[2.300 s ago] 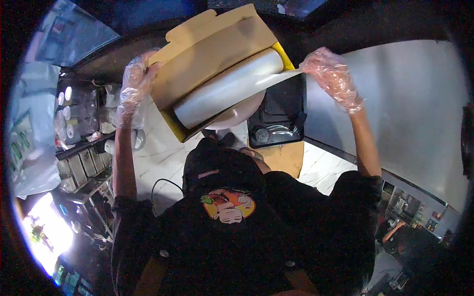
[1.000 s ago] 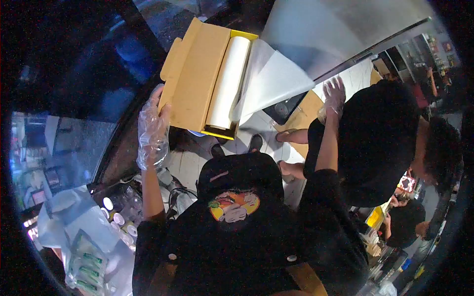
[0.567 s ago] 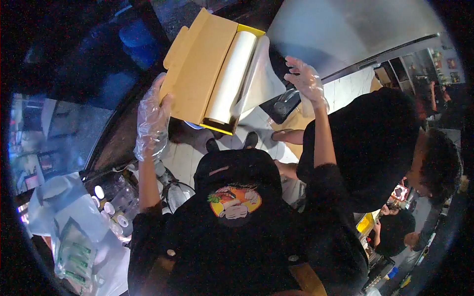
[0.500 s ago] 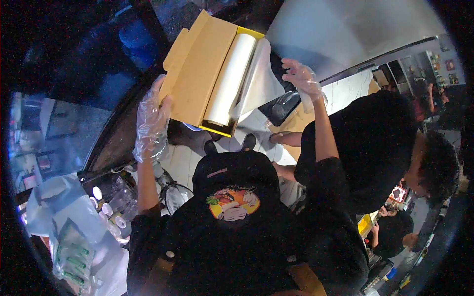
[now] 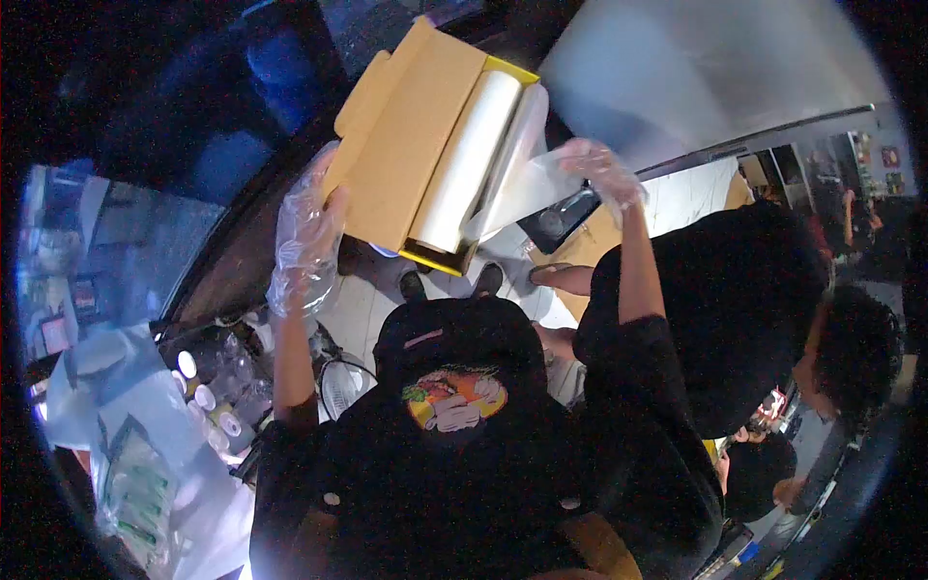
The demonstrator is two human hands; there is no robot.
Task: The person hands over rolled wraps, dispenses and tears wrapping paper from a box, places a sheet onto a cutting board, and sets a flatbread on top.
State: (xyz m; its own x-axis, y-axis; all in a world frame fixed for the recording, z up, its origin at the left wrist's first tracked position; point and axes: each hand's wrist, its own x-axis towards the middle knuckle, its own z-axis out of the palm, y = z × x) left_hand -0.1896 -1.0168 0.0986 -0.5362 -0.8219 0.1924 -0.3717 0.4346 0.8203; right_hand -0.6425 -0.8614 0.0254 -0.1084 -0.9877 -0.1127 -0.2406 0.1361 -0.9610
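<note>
An open cardboard box (image 5: pixel 406 140) with yellow edges is held up in front of me, its brown lid folded back to the left. Inside lies a white roll of plastic film (image 5: pixel 469 164). My left hand (image 5: pixel 307 232), in a clear disposable glove, grips the box by its left side. A loose end of the film (image 5: pixel 527 193) stretches from the roll toward the right. My right hand (image 5: pixel 607 176), gloved the same way, pinches the corner of this film, with its fingers closed.
Close on my right stands a person in black (image 5: pixel 715 309); another person (image 5: pixel 759 474) is farther off. Lidded containers (image 5: pixel 205 396) and a pale plastic bag (image 5: pixel 106 387) are at the lower left. A dark tray (image 5: pixel 561 220) lies behind the film.
My right hand has taken hold of the film's loose end, which is now drawn out to the right. The box has shifted slightly right in view, still in my left hand.
</note>
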